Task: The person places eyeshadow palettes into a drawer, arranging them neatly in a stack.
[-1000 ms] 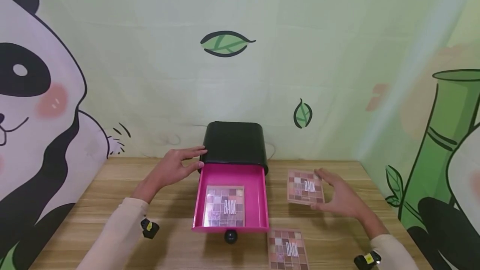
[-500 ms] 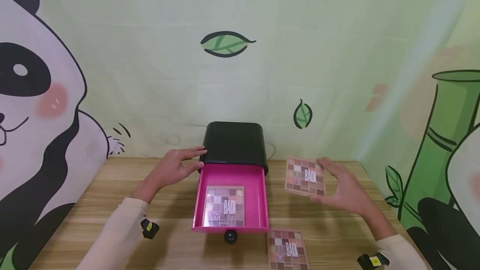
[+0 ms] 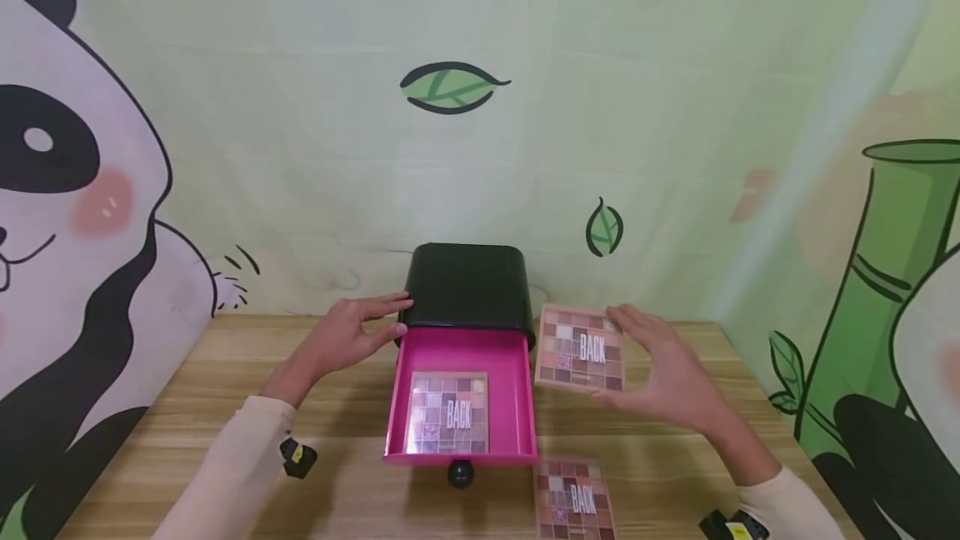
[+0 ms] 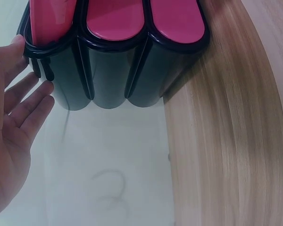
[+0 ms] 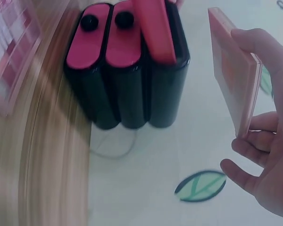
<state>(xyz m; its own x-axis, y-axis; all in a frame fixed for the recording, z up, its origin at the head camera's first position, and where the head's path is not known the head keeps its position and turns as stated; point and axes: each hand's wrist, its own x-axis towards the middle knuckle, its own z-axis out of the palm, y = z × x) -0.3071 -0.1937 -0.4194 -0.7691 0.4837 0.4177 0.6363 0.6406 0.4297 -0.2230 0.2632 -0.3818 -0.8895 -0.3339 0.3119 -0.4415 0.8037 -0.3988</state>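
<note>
My right hand (image 3: 663, 377) pinches a square eyeshadow palette (image 3: 579, 347) marked BACK between thumb and fingers, just right of the drawer unit. The right wrist view shows this palette (image 5: 236, 70) edge-on, lifted above the table. Straight fingers of my left hand (image 3: 341, 336) rest against the left side of the black drawer unit (image 3: 467, 286). Its top pink drawer (image 3: 472, 350) is pulled out. Another palette (image 3: 447, 413) lies flat in the drawer, towards the front left. A third palette (image 3: 574, 500) lies on the table by the drawer's front right corner.
The unit has two lower pink drawers (image 5: 122, 42) pushed in, with round black knobs. The wooden table (image 3: 322, 457) backs onto a printed panda-and-bamboo wall cloth (image 3: 315, 148). The top drawer's black knob (image 3: 461, 474) sticks out in front.
My right hand has raised its palette off the table and moved it left towards the drawer unit. The left hand, the drawer and the other palettes have stayed put.
</note>
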